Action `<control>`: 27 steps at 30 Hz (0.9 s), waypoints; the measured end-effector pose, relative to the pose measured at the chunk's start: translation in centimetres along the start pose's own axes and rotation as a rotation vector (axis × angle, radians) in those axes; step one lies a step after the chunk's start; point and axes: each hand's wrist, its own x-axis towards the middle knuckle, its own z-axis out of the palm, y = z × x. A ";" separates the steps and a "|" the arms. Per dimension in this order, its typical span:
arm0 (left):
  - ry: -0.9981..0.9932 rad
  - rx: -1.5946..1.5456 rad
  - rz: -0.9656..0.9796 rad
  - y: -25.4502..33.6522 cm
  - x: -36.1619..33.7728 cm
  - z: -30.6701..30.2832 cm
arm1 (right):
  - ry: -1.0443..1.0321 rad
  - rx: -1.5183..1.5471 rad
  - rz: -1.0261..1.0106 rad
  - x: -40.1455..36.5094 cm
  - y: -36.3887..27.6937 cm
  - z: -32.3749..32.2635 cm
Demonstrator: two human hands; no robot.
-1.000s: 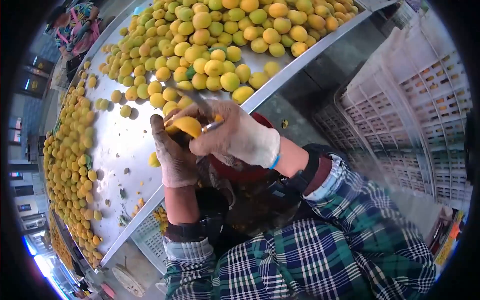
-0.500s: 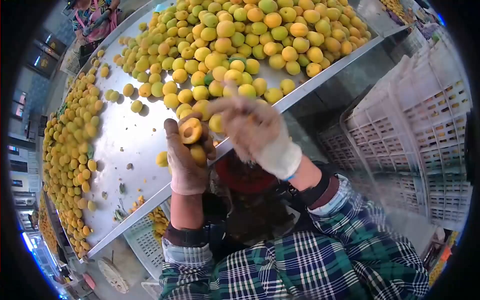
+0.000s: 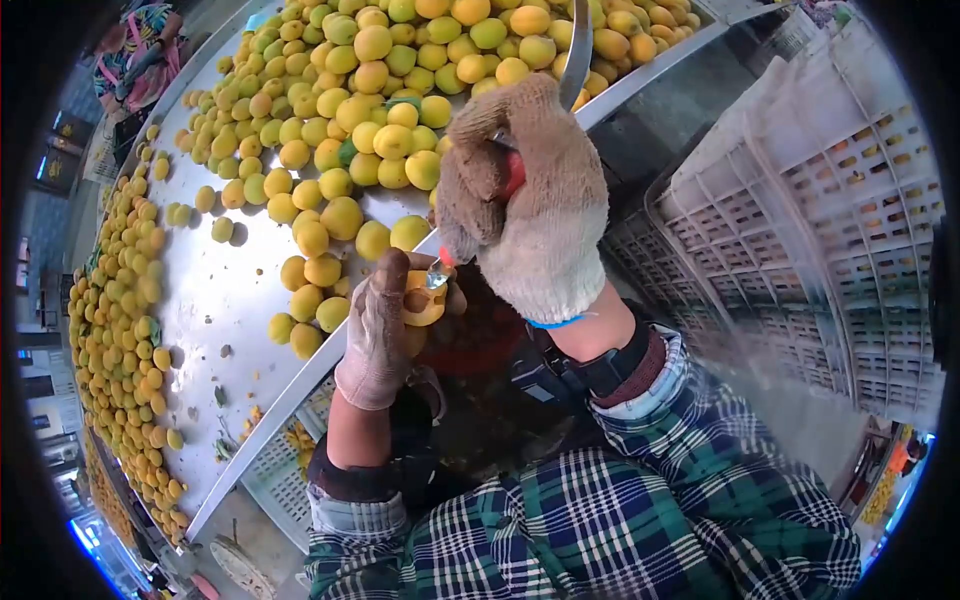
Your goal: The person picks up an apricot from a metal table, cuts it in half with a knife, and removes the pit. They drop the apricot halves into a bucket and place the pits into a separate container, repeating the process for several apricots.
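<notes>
My gloved left hand (image 3: 374, 325) holds a cut yellow fruit half (image 3: 424, 300) with its cut face and brown stone showing, just past the table's near edge. My gloved right hand (image 3: 530, 200) is wrapped round a red-handled tool (image 3: 513, 176). A curved metal blade (image 3: 578, 55) rises above that fist, and a small metal tip (image 3: 437, 273) below it touches the cut face. Heaped whole yellow fruits (image 3: 390, 140) lie beyond both hands on the metal table (image 3: 240, 290). Part of the left fingers is hidden behind the fruit.
More fruits (image 3: 120, 320) line the table's far left side. White plastic crates (image 3: 800, 220) stand at the right, and another crate (image 3: 285, 480) sits under the table's raised edge (image 3: 285, 410). A person (image 3: 140, 60) is at the top left.
The right hand, blurred before, now grips the tool with its tip at the fruit. Several whole fruits now lie near the table edge beside the left hand. The view has shifted slightly.
</notes>
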 end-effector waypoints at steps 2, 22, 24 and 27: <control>-0.032 0.008 0.011 -0.1 0.1 0.1 | -0.006 -0.058 -0.017 -0.5 -0.1 -0.1; 0.156 0.508 0.343 -3.8 -0.1 -0.4 | -0.125 0.017 -0.029 -1.7 1.1 -0.1; 0.127 0.342 0.165 -2.1 -0.4 0.2 | -0.145 0.092 0.035 -1.1 1.2 -0.4; 0.040 0.273 0.156 -1.7 -0.7 0.2 | -0.092 0.253 0.170 -0.7 1.0 0.0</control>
